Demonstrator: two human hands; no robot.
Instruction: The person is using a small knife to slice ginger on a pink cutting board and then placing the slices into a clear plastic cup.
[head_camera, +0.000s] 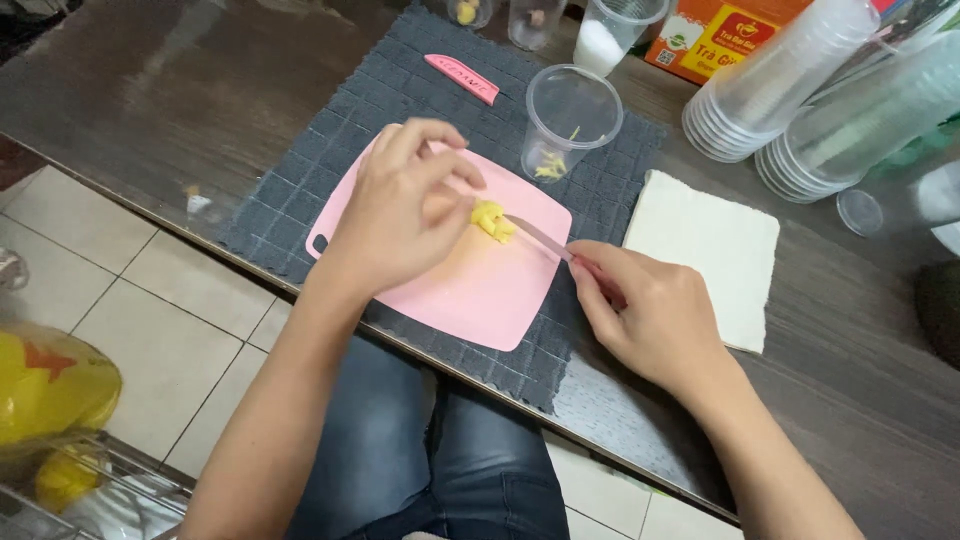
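left hand (405, 205) arches over the pink board (470, 290), fingertips curled down, pinching the yellow fruit (492, 220) at the board's middle. right hand (645, 315) has fingers closed around the knife (540, 238) handle, blade tip touching the fruit, wrist low over the table edge. both forearms reach in from below. beyond the board a clear cup (568, 118) holds yellow bits; a pink sheath (462, 78) lies on the grey mat (300, 180). an orange box (725, 35) stands at the far edge, beside stacked cups (770, 85).
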